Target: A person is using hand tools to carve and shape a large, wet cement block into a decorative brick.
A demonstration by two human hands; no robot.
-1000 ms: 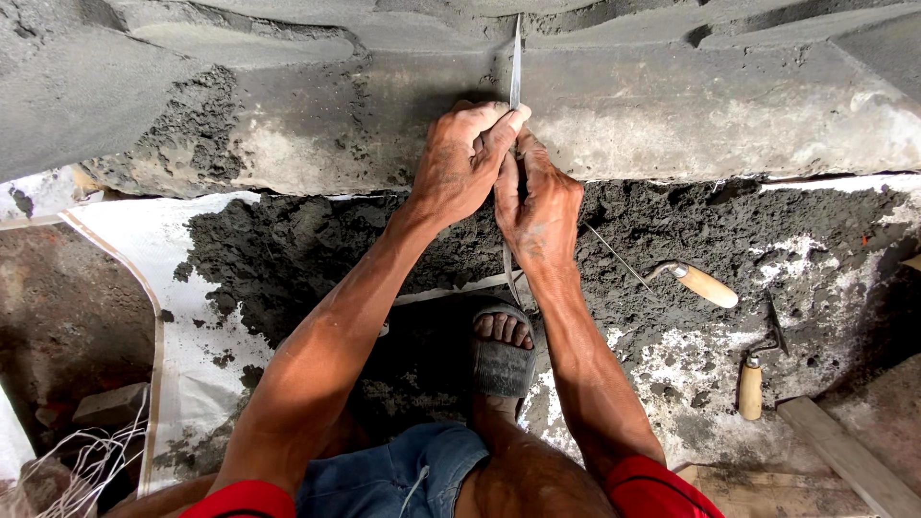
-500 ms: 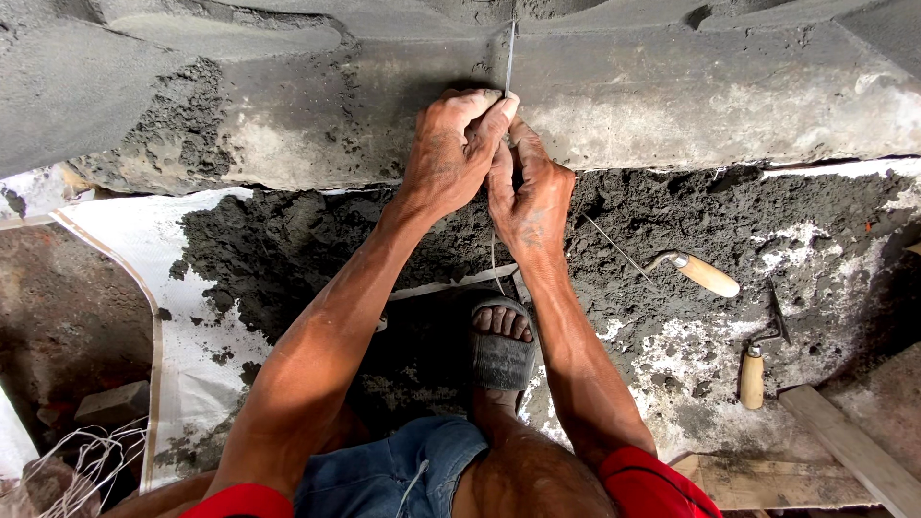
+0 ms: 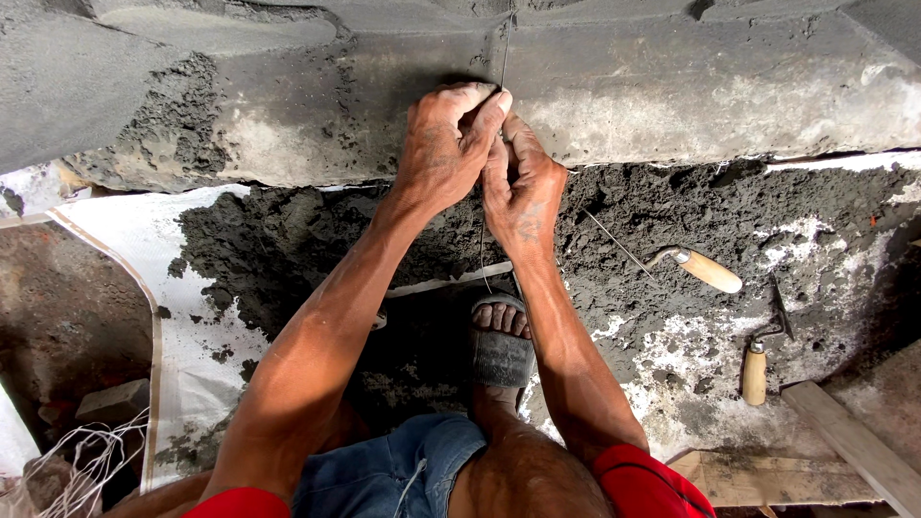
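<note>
A thin grey wire [image 3: 505, 53] runs upright in front of the grey cement ledge [image 3: 691, 91]. My left hand [image 3: 449, 144] pinches the wire between thumb and forefinger at the top. Pressed against it just below and to the right, my right hand [image 3: 523, 192] has its fingers closed around the same wire. A fine strand [image 3: 483, 251] hangs on below the hands toward my sandalled foot [image 3: 499, 341].
A heap of wet dark mortar [image 3: 278, 249] lies on a white woven sheet [image 3: 115, 249] under the ledge. Two wooden-handled trowels [image 3: 707, 270] [image 3: 755, 371] rest on the mortar-smeared ground at right. A wooden plank [image 3: 854, 443] lies at lower right, loose string [image 3: 77, 470] at lower left.
My right hand has moved up and closed in against my left hand on the wire. Both hands sit slightly higher against the ledge.
</note>
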